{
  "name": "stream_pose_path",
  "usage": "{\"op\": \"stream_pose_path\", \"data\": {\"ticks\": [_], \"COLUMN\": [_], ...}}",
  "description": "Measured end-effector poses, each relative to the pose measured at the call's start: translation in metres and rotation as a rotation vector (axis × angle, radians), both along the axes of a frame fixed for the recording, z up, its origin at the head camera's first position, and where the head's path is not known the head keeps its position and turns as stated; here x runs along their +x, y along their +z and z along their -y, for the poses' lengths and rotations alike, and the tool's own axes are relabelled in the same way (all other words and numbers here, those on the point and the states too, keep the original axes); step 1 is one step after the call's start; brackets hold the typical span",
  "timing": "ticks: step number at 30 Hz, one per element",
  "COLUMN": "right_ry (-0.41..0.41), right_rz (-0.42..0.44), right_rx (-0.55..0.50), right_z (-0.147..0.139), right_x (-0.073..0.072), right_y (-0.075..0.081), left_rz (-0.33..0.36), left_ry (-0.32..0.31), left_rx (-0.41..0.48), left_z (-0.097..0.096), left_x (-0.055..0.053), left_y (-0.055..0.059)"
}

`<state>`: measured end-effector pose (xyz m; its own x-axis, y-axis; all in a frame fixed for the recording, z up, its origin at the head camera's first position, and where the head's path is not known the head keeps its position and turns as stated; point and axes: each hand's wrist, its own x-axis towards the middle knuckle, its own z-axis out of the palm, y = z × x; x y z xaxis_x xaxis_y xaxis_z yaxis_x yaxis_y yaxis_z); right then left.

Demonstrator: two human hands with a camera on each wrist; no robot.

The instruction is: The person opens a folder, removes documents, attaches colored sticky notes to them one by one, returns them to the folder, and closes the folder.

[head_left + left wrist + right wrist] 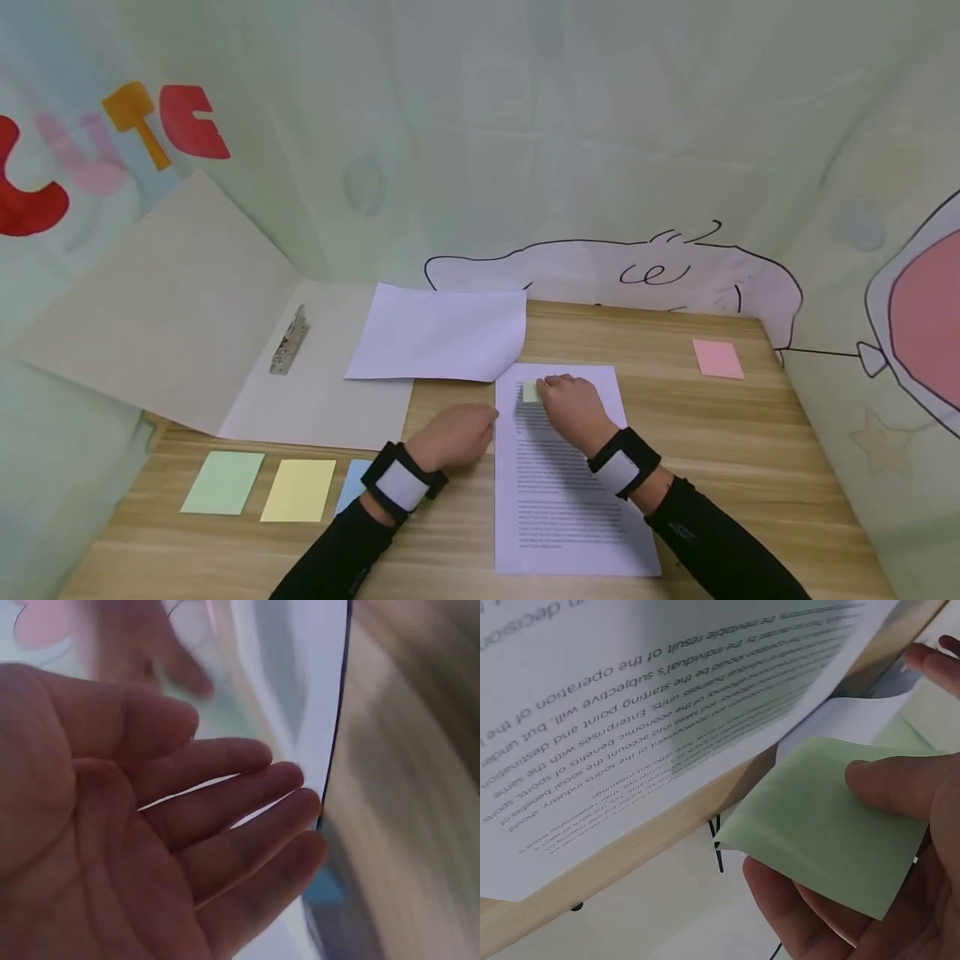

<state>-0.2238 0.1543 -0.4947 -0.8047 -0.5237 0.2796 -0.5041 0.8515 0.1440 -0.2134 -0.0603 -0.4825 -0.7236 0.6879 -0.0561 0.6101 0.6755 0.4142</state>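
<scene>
A printed sheet [555, 517] lies on the wooden table in front of me. Over its upper part my right hand [573, 410] pinches a small light-green sticky note [821, 825] between thumb and fingers; the right wrist view shows the note slightly curved. My left hand [459, 435] is beside the sheet's left edge. In the left wrist view its fingers [225, 855] are extended and only loosely bent, with nothing held in them. Whether they touch the paper edge I cannot tell.
At the left, an opened folder [337, 392] with a metal clip [289, 342] leans its cover on the wall. A blank sheet [442, 333] overlaps it. Green [222, 483], yellow [298, 492] and partly hidden blue [351, 485] notes lie in front; a pink note [717, 359] lies far right.
</scene>
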Motion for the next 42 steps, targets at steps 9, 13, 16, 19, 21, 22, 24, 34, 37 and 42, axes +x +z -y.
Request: {"op": "stream_pose_path", "data": {"ticks": [9, 13, 16, 19, 21, 22, 24, 34, 37, 42], "right_ry": [0.026, 0.043, 0.062, 0.075, 0.08, 0.082, 0.089, 0.116, 0.125, 0.146], "right_rz": [-0.043, -0.047, -0.048, -0.035, -0.02, -0.013, -0.001, -0.007, 0.012, 0.108], "right_rx": [0.048, 0.053, 0.069, 0.11, 0.136, 0.145, 0.158, 0.18, 0.176, 0.088], "right_z": [0.008, 0.011, 0.012, 0.013, 0.013, 0.013, 0.013, 0.012, 0.012, 0.012], "right_x": [-0.016, -0.019, -0.02, -0.021, -0.022, -0.022, -0.022, -0.023, -0.022, -0.022], "right_y": [-0.008, -0.011, -0.013, -0.016, -0.019, -0.021, -0.023, -0.028, -0.027, -0.022], "left_rz": [-0.042, -0.032, -0.019, -0.024, -0.024, -0.029, -0.029, -0.073, -0.089, -0.127], "left_ry": [-0.067, -0.031, -0.003, 0.011, 0.008, 0.003, -0.01, -0.026, -0.029, -0.036], "left_rx": [-0.064, -0.069, -0.069, -0.068, -0.069, -0.073, -0.074, -0.096, -0.126, -0.161], "left_z": [-0.027, -0.026, -0.026, -0.026, -0.027, -0.028, -0.029, -0.038, -0.039, -0.04], "left_x": [-0.01, -0.011, -0.011, -0.01, -0.01, -0.009, -0.009, -0.005, -0.005, -0.006], "left_y": [-0.005, -0.009, -0.012, -0.013, -0.013, -0.013, -0.014, -0.02, -0.022, -0.022]}}
